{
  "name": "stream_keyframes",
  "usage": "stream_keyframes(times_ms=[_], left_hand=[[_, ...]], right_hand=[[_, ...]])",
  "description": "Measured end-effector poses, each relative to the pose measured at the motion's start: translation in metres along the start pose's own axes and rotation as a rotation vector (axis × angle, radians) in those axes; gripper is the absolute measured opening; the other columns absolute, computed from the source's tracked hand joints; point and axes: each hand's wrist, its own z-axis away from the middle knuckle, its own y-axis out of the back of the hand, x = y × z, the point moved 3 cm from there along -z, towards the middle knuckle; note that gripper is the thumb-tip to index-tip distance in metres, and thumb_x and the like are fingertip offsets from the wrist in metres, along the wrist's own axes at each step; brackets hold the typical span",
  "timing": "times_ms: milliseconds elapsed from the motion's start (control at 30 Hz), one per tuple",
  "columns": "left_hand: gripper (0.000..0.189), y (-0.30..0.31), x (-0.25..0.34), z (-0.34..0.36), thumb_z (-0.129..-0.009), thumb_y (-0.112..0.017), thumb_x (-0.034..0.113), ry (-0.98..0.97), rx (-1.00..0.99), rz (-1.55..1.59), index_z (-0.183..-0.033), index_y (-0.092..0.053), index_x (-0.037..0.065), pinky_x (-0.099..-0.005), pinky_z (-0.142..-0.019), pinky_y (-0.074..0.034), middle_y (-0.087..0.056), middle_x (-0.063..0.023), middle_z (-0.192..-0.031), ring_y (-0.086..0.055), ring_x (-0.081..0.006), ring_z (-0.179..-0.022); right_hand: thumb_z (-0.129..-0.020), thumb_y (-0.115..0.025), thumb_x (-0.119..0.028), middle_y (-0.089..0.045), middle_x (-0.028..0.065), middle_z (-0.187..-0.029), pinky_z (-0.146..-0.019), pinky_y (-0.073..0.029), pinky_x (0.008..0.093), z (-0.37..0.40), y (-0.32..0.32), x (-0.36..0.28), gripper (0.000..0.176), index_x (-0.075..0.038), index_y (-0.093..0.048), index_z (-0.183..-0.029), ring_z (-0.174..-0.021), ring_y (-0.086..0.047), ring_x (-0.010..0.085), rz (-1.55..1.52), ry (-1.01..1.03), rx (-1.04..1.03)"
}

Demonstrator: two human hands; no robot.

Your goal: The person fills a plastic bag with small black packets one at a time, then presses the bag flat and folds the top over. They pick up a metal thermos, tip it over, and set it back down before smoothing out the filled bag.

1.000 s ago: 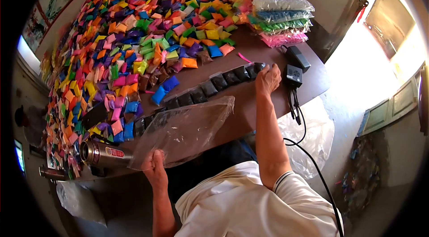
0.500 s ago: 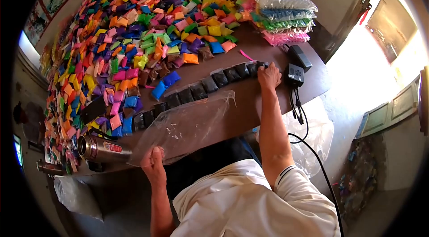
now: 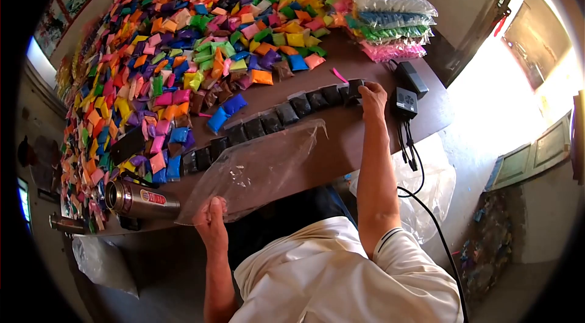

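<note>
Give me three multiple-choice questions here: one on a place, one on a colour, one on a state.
1. Where is the right hand?
A. On a keyboard
B. At the end of the row of packets
C. In a pocket

2. What colour are the packets in that row?
A. Black
B. Yellow
C. White

3. How is the clear plastic bag?
A. Gripped by the left hand
B. Folded in a drawer
C. Hung on a hook

Answers: 1 B, its fingers touch the row's end packet; 2 A, every one is black; 3 A, the fist clamps one corner.
</note>
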Motion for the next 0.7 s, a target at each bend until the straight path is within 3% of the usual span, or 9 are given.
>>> stream_keyframes(times_ms=[133,200,333,500,700], left_hand=[[0.025,0.0,-0.005,0.004,-0.097,-0.052,0.015,0.04,0.037,0.031,-0.082,-0.062,-0.002,-0.0236,-0.066,-0.043,-0.06,-0.0022,-0.076,-0.052,-0.0084,-0.07],[0.025,-0.001,-0.002,0.004,-0.097,-0.052,0.015,0.041,0.04,0.031,-0.082,-0.062,-0.002,-0.0237,-0.066,-0.043,-0.06,-0.002,-0.076,-0.051,-0.0084,-0.07],[0.025,-0.001,0.003,0.003,-0.097,-0.053,0.015,0.038,0.024,0.005,-0.082,-0.062,-0.003,-0.0238,-0.065,-0.043,-0.059,-0.0015,-0.075,-0.051,-0.0081,-0.07],[0.025,0.001,0.003,0.002,-0.097,-0.052,0.015,0.032,0.006,0.019,-0.082,-0.061,-0.003,-0.0237,-0.065,-0.042,-0.058,-0.0013,-0.075,-0.05,-0.008,-0.07],[0.026,0.0,0.003,0.003,-0.096,-0.052,0.016,0.046,0.019,0.016,-0.081,-0.062,-0.002,-0.0245,-0.064,-0.041,-0.056,-0.0013,-0.072,-0.05,-0.0088,-0.068]], right_hand=[[-0.073,-0.068,-0.014,-0.07,0.0118,-0.089,-0.078,-0.049,0.031,0.006,-0.01,0.004,0.03,0.001,-0.07,-0.099,-0.084,-0.065,0.022,0.153,0.159,-0.092],[-0.077,-0.064,-0.023,-0.07,0.017,-0.095,-0.082,-0.049,0.0349,0.006,-0.008,0.005,0.033,0.0,-0.069,-0.1,-0.091,-0.067,0.0284,0.465,0.232,0.077],[-0.079,-0.063,-0.033,-0.069,0.0198,-0.097,-0.086,-0.049,0.0383,0.01,-0.011,0.0,0.039,-0.002,-0.069,-0.101,-0.097,-0.065,0.0333,0.504,0.212,0.078],[-0.075,-0.068,-0.047,-0.068,0.0204,-0.096,-0.086,-0.048,0.04,0.024,-0.021,-0.018,0.05,-0.003,-0.069,-0.099,-0.097,-0.064,0.0363,0.764,0.201,-0.024],[-0.066,-0.076,-0.045,-0.069,0.0193,-0.096,-0.082,-0.049,0.0403,0.019,-0.02,-0.021,0.052,-0.002,-0.068,-0.095,-0.092,-0.066,0.0345,0.737,0.081,-0.165]])
